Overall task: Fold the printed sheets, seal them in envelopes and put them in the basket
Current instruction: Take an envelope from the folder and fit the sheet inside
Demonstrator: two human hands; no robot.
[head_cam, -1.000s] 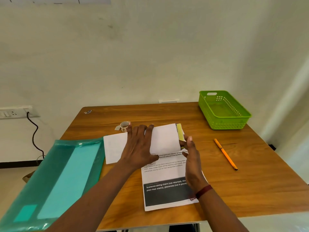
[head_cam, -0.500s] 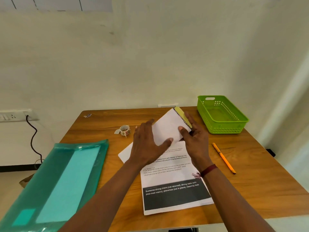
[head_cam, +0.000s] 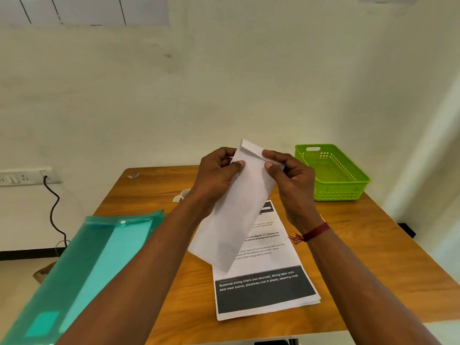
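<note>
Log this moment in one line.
envelope: held tilted over printed sheets | left hand: pinches top edge | right hand: pinches flap end | basket: no envelope seen

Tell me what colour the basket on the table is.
The basket is bright green, seen best in the head view.

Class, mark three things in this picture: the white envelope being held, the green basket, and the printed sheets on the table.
white envelope [head_cam: 245, 207]: head view, middle of its plain face.
green basket [head_cam: 338, 192]: head view, front wall.
printed sheets [head_cam: 265, 293]: head view, dark band near the bottom.
</note>
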